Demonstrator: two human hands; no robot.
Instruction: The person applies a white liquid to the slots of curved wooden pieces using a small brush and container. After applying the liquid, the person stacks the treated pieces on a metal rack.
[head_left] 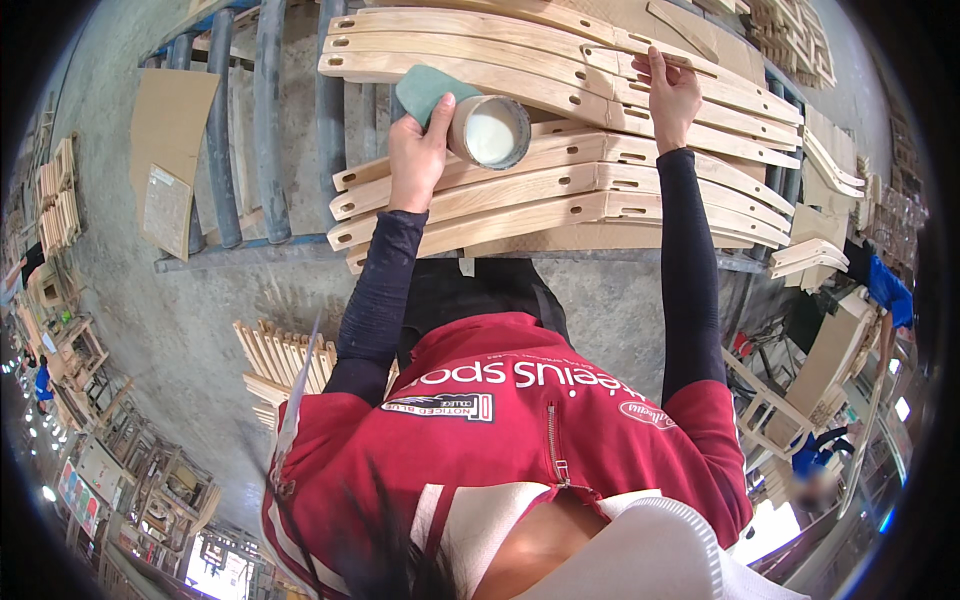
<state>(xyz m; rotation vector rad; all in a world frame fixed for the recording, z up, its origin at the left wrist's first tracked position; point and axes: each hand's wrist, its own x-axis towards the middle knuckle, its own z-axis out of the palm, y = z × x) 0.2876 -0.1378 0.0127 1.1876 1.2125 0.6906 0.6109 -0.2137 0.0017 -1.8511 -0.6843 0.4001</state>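
Note:
My left hand (417, 160) is closed round a round cup (459, 128) of white liquid, with a green, round-cornered flat piece (424, 90) pinched beside it under the thumb. The cup is over curved pale wooden rails (470, 60) that have oval slots near their ends. Farther right, my right hand (674, 98) pinches a thin brown stick (697, 66) just above the upper rails; its tip is too small to make out. Closer to me lies a second group of slotted wooden rails (500, 192), side by side.
The rails lie on cardboard (590, 237) over a rack of grey rollers (268, 120). More cardboard (170, 140) leans at the left. Slatted wooden pieces (280, 355) are stacked by my left elbow. Curved rails (808, 257) sit at the right, near a person in blue (888, 290).

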